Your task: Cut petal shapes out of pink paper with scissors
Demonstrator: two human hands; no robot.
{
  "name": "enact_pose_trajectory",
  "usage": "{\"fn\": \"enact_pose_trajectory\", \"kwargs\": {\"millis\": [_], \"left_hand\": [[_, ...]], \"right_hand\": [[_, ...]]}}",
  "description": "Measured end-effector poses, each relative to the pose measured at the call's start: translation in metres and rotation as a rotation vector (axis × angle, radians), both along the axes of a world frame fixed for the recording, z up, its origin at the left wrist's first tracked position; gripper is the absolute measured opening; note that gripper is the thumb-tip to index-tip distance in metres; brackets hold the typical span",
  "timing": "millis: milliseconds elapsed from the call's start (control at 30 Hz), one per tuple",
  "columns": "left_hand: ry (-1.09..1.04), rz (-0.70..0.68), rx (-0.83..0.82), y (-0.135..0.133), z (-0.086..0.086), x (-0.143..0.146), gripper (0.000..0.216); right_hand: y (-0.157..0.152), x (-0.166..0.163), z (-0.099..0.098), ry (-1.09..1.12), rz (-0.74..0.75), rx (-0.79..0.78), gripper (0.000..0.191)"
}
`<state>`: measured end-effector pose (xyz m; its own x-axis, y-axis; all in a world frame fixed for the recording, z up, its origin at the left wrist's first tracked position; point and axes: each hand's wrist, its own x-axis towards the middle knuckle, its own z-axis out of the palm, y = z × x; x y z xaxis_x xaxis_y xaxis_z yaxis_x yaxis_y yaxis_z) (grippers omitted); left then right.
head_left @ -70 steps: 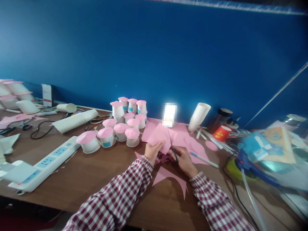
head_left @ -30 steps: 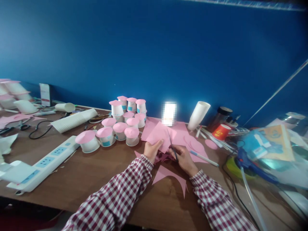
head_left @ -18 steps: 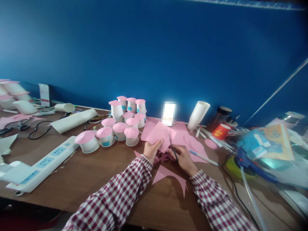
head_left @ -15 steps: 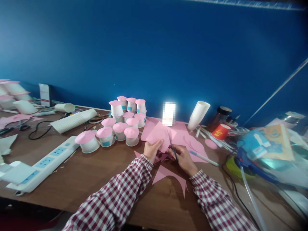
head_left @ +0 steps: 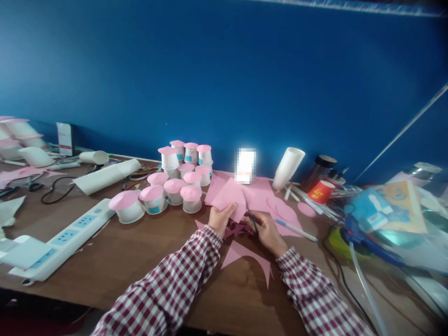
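Note:
My left hand (head_left: 222, 220) pinches the lower left edge of a pink paper sheet (head_left: 229, 195), thumb on top. In my right hand (head_left: 265, 231) are dark scissors (head_left: 252, 219), fingers round the handles and blades pointing up along the sheet's right side. More pink sheets (head_left: 261, 193) lie flat behind it. Below my hands rests a pink offcut (head_left: 245, 259) with a curved cut edge, and smaller scraps lie beneath the held sheet. Several white paper cups with pink paper tops (head_left: 191, 198) stand left of my left hand.
A white power strip (head_left: 70, 238) and a sleeve of nested cups (head_left: 108, 175) lie to the left. At the right are a pen (head_left: 297, 230), a tall white cup stack (head_left: 289, 167), a red cup (head_left: 321, 191), a blue glue gun (head_left: 367, 240) and bagged items. The blue wall bounds the table's back.
The scissors' blades and handles have shifted slightly against the held sheet. Both hands stay in nearly the same place, and the things on the table have not moved.

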<state>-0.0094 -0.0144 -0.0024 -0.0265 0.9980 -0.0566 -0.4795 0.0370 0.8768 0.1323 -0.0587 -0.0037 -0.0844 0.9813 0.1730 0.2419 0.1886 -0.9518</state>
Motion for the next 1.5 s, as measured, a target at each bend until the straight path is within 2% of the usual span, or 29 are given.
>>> {"fn": "enact_pose_trajectory", "kwargs": {"millis": [233,467,800,967,1100,1333,1500], "left_hand": [[0.041,-0.041,-0.059,-0.0036,0.0019,0.0014,0.035],[0.023,-0.083,-0.002,-0.0040,0.0006,0.0028,0.039],[0.016,-0.099,0.006,-0.0031,0.0011,0.0016,0.040],[-0.029,-0.124,0.007,0.0016,-0.0041,-0.0009,0.041],[-0.080,-0.190,0.010,0.0045,-0.0072,-0.0028,0.042],[-0.050,-0.348,-0.018,0.0010,-0.0049,-0.0029,0.024],[-0.139,-0.308,-0.060,0.0007,0.0008,-0.0048,0.018]], "right_hand": [[0.0016,0.0039,0.0000,-0.017,-0.009,0.060,0.032],[0.0031,0.0073,0.0009,-0.036,-0.040,0.102,0.030],[0.0018,0.0062,0.0032,0.046,-0.041,0.039,0.027],[0.0041,0.0066,-0.0017,0.149,-0.129,-0.038,0.037],[0.0051,0.0061,-0.0044,0.193,-0.200,-0.034,0.041],[0.0028,0.0020,-0.0025,0.369,-0.235,-0.107,0.044],[0.0020,0.0018,-0.0040,0.382,-0.226,-0.124,0.044]]}}
